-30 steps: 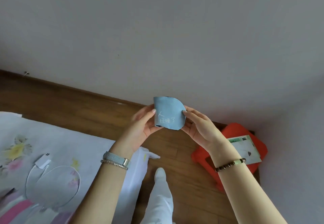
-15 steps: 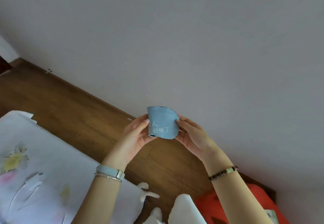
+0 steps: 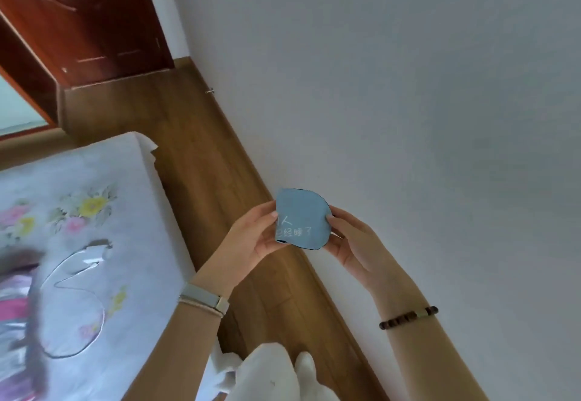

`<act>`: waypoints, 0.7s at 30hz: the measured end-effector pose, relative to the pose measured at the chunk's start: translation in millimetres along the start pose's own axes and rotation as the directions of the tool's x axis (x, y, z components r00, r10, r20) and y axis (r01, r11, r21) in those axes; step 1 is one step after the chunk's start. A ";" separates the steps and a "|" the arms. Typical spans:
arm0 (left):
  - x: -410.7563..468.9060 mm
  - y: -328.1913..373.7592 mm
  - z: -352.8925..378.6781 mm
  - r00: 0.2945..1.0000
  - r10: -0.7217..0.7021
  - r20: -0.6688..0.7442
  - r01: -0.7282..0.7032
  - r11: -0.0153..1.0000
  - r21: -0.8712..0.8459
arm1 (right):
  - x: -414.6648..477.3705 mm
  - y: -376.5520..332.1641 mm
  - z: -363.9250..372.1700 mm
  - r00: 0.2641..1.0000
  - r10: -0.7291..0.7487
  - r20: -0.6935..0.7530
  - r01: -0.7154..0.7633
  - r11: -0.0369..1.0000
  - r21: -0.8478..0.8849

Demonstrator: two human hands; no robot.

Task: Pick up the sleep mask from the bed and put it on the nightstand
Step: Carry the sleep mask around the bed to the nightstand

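I am holding the sleep mask [image 3: 301,218] up in the air in front of me, folded to a rounded half-shape, pale blue face toward me with white characters printed low on it. My left hand [image 3: 251,237] is pinching its left edge, thumb on the front and the other fingers behind; my right hand [image 3: 352,243] is pinching the right edge the same way. Both hands are clamped on the fabric, nothing slack hanging below that I can see.

The mask is hanging over the strip of wooden floor [image 3: 204,161] between the bed [image 3: 94,275] and the white wall [image 3: 408,102], well clear of the mattress. The nightstand is out of frame.

Around me: the bed is lying to my left under a white sheet with faded flower prints. A white charging cable [image 3: 75,290] is looping across it, its plug [image 3: 97,249] near the top of the loop. Something pink and striped is blurring at the far left edge; I cannot tell what it is. A dark red wooden door [image 3: 78,17] is standing at the upper left, past the foot of the bed.

On my left wrist, a pale watch band [image 3: 204,298] and a thin chain; on my right, a dark bead bracelet [image 3: 408,317]. My white trouser leg [image 3: 270,372] and white shoe [image 3: 306,366] are showing at the bottom, on the floor strip beside the bed.
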State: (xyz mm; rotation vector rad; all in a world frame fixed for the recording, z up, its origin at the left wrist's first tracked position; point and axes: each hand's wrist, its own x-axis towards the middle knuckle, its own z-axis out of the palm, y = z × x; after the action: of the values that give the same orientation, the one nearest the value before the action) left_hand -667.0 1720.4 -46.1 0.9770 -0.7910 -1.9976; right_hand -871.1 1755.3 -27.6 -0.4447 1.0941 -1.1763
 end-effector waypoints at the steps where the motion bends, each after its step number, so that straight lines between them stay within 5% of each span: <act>1: 4.7 3.7 -1.9 0.999 0.024 -0.039 -0.023 1.000 0.011 | 12.6 -5.9 4.5 0.999 0.023 0.028 -0.023 0.999 -0.024; 10: 37.3 56.3 -61.8 0.922 0.195 -0.334 -0.209 0.978 -0.004 | 132.9 -18.3 82.0 0.953 0.192 0.233 -0.150 0.971 -0.188; 21: 115.1 179.1 -182.4 0.819 0.315 -0.480 -0.381 0.924 -0.043 | 297.7 -34.0 237.2 0.866 0.314 0.388 -0.202 0.931 -0.303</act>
State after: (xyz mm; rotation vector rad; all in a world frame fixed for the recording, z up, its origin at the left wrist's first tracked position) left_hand -498.4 1496.4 -42.8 1.0835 -0.5088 -1.3977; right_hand -689.9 1418.8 -27.7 -0.6963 0.8803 -0.6537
